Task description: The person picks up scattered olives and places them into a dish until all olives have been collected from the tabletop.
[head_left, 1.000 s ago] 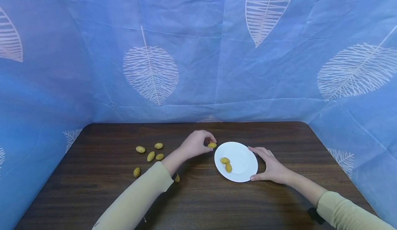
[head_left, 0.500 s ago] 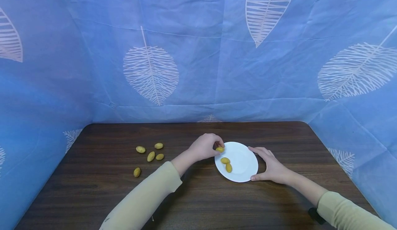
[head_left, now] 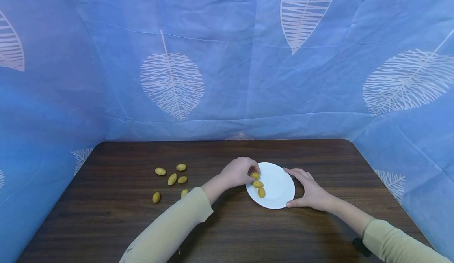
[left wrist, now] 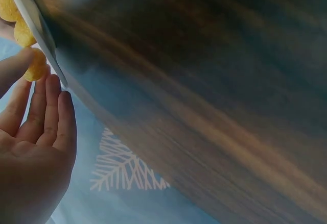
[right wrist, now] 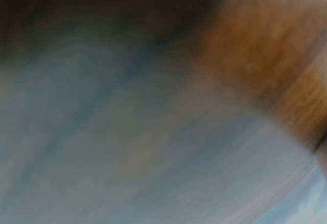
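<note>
My left hand (head_left: 241, 171) is over the left rim of a white plate (head_left: 278, 182), pinching a small yellow oval fruit (head_left: 254, 175) between thumb and fingers. Two similar fruits, an upper one (head_left: 257, 184) and a lower one (head_left: 261, 192), lie on the plate just below that fruit. In the left wrist view the pinched fruit (left wrist: 36, 65) shows between thumb and fingertips, close by the plate edge. At the plate's right side my right hand (head_left: 309, 190) holds the rim, thumb low and fingers high. The right wrist view is mostly blurred.
Several more yellow fruits (head_left: 172, 179) lie scattered on the dark wooden table (head_left: 106, 215), left of the plate. One fruit (head_left: 184, 193) sits right by the left sleeve (head_left: 177, 223). A blue leaf-patterned cloth (head_left: 227, 77) hangs behind and beside the table.
My left hand has moved right and slightly nearer, bringing the pinched fruit from beside the plate to over its left rim. A table fruit now shows beside the left sleeve. The right hand stays put.
</note>
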`<state>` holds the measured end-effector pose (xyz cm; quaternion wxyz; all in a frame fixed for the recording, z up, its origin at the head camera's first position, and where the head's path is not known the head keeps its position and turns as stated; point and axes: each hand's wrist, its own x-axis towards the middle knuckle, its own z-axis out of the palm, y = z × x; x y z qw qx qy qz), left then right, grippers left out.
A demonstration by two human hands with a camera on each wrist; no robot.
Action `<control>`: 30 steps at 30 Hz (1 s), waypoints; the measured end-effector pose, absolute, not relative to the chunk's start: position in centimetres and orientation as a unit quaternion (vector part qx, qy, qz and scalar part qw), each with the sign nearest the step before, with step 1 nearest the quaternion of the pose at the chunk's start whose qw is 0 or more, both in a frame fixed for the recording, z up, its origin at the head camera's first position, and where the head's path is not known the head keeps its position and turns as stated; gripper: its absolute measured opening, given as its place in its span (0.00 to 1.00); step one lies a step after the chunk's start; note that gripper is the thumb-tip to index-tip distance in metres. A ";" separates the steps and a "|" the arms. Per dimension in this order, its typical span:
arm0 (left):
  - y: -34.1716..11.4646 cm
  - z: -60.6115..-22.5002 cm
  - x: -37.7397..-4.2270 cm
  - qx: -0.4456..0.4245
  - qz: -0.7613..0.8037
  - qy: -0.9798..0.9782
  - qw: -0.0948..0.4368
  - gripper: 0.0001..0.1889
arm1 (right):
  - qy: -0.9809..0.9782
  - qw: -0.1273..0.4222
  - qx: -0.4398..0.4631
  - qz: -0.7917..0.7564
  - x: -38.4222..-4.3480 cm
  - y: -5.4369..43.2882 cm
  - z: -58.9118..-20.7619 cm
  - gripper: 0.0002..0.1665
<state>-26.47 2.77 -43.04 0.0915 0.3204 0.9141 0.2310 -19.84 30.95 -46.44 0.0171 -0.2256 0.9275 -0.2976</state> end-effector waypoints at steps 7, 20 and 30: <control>2.9 -43.2 -26.4 0.324 0.230 0.913 0.093 0.08 | 0.928 0.017 -0.227 -0.296 -19.8 31.0 -46.5 0.64; 2.5 -42.6 -26.4 0.331 0.240 0.909 0.084 0.08 | 0.927 0.024 -0.224 -0.300 -19.8 30.9 -46.4 0.64; 1.0 -41.2 -26.2 0.344 0.255 0.901 0.070 0.12 | 0.928 0.022 -0.221 -0.298 -19.8 30.9 -46.3 0.64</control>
